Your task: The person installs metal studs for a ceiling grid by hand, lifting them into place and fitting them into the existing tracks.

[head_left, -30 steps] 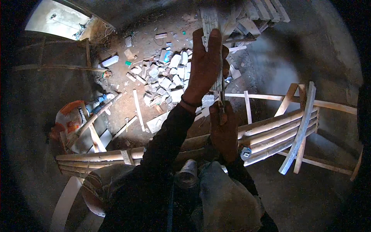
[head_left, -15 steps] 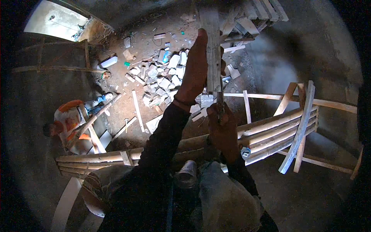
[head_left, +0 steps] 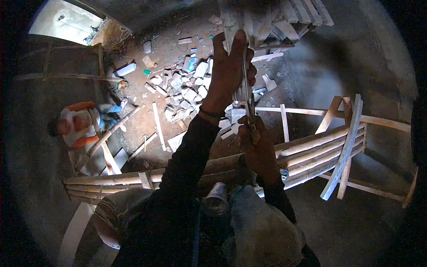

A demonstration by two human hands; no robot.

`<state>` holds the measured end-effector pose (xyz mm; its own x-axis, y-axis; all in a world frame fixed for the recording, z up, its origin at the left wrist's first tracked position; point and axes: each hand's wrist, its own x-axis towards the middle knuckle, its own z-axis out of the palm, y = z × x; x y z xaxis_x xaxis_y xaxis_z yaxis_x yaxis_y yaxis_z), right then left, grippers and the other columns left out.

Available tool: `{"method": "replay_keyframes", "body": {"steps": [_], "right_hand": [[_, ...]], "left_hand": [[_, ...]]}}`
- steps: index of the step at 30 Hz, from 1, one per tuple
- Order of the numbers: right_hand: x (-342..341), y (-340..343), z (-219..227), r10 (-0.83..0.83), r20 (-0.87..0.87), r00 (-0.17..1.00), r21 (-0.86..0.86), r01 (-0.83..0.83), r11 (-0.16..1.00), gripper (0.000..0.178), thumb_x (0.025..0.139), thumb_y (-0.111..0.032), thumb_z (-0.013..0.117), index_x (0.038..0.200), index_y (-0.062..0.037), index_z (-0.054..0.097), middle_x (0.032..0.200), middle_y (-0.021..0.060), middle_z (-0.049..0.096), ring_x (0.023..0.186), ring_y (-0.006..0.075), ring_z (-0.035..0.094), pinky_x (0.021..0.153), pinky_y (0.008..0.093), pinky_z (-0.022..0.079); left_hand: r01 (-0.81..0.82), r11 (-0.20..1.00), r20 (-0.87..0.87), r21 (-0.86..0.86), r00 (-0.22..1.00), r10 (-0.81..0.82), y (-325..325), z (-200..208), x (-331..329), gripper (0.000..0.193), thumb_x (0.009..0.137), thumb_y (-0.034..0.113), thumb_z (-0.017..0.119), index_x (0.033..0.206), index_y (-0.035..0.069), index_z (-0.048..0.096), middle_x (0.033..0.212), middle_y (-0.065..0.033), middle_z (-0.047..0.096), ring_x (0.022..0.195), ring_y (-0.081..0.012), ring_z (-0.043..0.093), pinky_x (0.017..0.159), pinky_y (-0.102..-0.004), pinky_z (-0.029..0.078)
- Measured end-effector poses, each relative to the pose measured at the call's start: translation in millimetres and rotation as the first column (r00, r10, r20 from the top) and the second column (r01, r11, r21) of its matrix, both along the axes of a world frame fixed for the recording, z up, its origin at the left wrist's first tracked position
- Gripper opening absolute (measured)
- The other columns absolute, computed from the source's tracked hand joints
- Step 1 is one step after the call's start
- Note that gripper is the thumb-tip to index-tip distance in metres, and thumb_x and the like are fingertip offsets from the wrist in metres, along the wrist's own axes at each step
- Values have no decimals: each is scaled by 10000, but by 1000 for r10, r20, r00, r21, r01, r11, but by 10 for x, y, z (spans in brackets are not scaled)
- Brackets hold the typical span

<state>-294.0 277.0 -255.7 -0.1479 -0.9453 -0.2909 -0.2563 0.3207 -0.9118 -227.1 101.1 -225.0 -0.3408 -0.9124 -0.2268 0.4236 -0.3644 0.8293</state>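
Observation:
A long grey board (head_left: 230, 24) is raised in front of me, its far end fading into shadow at the top. My left hand (head_left: 227, 80) is closed round it, the thumb on top and fingertips showing past the right edge. Just below, my right hand (head_left: 257, 149) grips a thin metal tool (head_left: 250, 107) whose narrow blade-like part runs up beside the board's lower end. Its exact kind is too dark to tell. Under my hands is a platform of bamboo poles (head_left: 320, 153).
Broken blocks and rubble (head_left: 187, 89) lie on the floor ahead. A person (head_left: 80, 124) in an orange and white top is low at the left. A slanted plank (head_left: 344, 151) crosses the poles at the right. A white cup (head_left: 216, 198) and a pale sack (head_left: 262, 227) are close to me.
The board has turned, showing a narrower edge, and my left hand has turned with it. The tool blade now lies more alongside the board. The person at left has straightened somewhat.

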Motion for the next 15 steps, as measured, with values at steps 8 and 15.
{"method": "replay_keyframes", "body": {"steps": [8,15], "right_hand": [[-47,-110,191,57,-72,996,-53,-60,997,289,966,-301,532,1143,-74,515,746,52,529,656,129,526,590,312,433],[139,-37,144,65,-140,988,-70,-75,995,315,974,-290,514,1183,-55,489,843,128,570,697,219,573,638,383,459]], "left_hand": [[-23,1000,120,-6,993,23,10,92,26,411,922,481,570,1068,156,366,757,-70,512,450,-175,513,367,-330,428],[-105,993,166,-54,980,113,90,30,-126,537,927,488,567,1171,86,309,743,-61,510,446,-128,499,374,-286,418]]}}
